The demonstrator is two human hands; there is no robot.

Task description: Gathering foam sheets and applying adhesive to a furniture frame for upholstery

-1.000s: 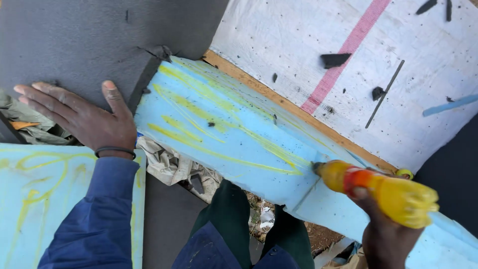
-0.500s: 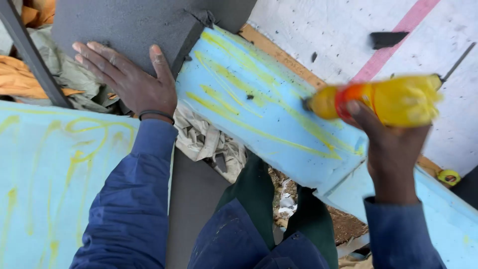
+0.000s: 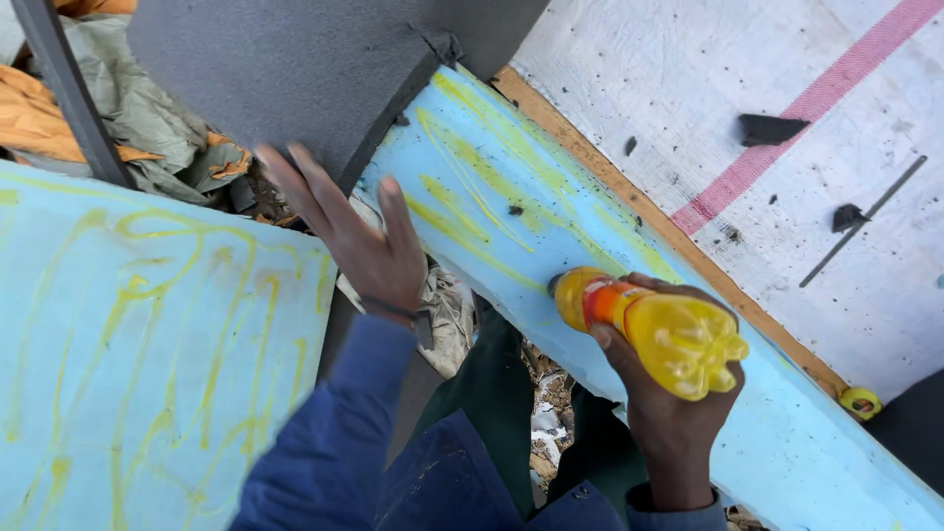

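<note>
A yellow bottle was gripped in the right hand, nozzle pressed to the blue strip. Yellow glue lines had been laid along its upper part; the lower part remained bare. The left hand was rested with fingers spread at the strip's edge.

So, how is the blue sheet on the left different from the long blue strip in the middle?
The left sheet is broad and carries looping yellow scrawls; the strip is long and narrow, with straighter yellow streaks along it. The strip has the yellow bottle, in the right hand, pointed nozzle-first at it; nothing points at the sheet. The left hand hovers between them. Both are light blue and marked in yellow.
</note>
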